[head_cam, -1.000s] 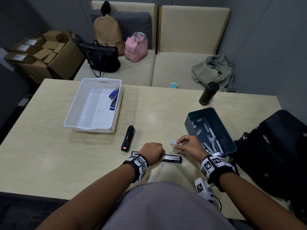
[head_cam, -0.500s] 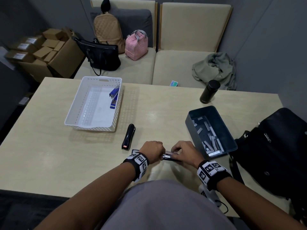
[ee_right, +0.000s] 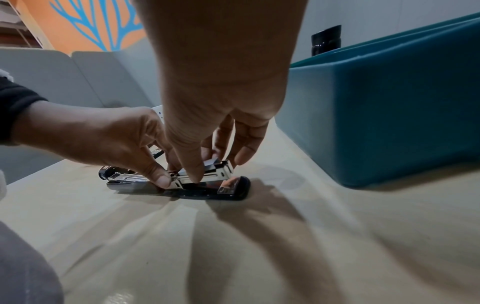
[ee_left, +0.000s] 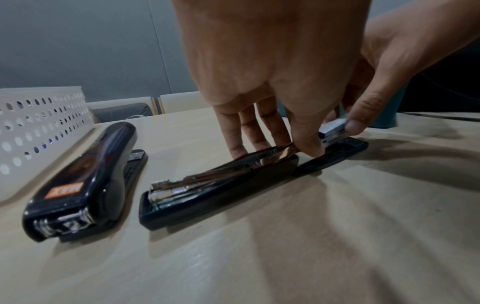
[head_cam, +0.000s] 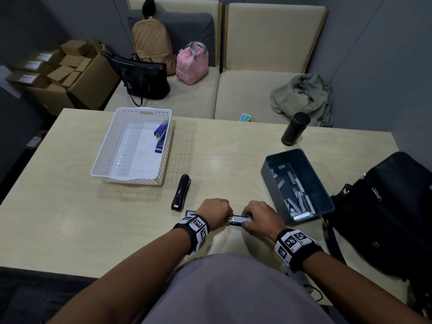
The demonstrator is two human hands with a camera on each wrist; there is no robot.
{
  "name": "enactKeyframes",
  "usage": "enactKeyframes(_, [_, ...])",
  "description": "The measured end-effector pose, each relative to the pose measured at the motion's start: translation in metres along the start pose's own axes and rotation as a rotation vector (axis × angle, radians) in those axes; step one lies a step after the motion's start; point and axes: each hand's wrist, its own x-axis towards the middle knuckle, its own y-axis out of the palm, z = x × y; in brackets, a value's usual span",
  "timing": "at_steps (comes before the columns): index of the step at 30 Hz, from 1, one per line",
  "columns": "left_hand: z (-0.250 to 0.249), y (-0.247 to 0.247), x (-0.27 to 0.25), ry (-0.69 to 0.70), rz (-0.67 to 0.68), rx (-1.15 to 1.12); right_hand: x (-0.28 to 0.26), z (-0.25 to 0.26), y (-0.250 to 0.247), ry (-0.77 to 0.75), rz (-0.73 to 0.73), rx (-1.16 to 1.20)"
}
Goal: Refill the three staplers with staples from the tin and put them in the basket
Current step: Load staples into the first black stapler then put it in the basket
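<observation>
Progress — one blue stapler (head_cam: 160,138) in basket (head_cam: 106,157) | my left hand (head_cam: 216,212) pins open stapler (ee_left: 221,176) | right hand (head_cam: 260,217) pinches staples (ee_right: 211,164) into it | closed black stapler (head_cam: 180,195) left.

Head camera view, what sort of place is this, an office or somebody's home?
Probably an office meeting nook: a pale wooden table against grey partition walls, a beige cushioned bench seat holding bags, and an open cardboard carton of small labelled boxes on the floor.

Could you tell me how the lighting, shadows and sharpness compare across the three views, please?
Head view: dim, wide-angle bending of the table edges, mostly sharp. Left wrist view: the open stapler fairly sharp with glints on its metal, the left hand soft. Right wrist view: fanned shadows on the tabletop, the tin blurred.
</observation>
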Motion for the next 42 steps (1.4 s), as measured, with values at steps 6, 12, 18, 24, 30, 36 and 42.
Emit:
enactKeyframes(6, [0.0,0.001,0.002,-0.001,0.004,-0.002,0.004,0.001,0.003,-0.004,0.001,-0.041])
enactKeyframes(12, [0.002,0.004,0.002,-0.01,-0.007,-0.003,0.004,-0.002,0.005,-0.007,0.004,-0.051])
enactKeyframes(18, [0.022,0.011,-0.012,0.044,0.027,0.044,-0.001,-0.007,0.003,0.001,-0.01,-0.079])
enactKeyframes(24, [0.042,-0.004,-0.027,0.114,0.044,0.201,0.002,-0.01,0.001,0.031,-0.003,-0.081])
enactKeyframes(30, [0.017,-0.041,-0.012,0.12,-0.03,0.104,0.002,-0.012,0.007,0.099,-0.014,0.052])
enactKeyframes(36, [-0.007,-0.028,0.003,0.094,0.004,-0.05,0.009,-0.027,0.003,0.178,0.17,0.156])
enactKeyframes(42, [-0.007,0.012,0.004,0.111,0.034,0.163,0.016,-0.03,-0.013,0.215,0.228,0.458])
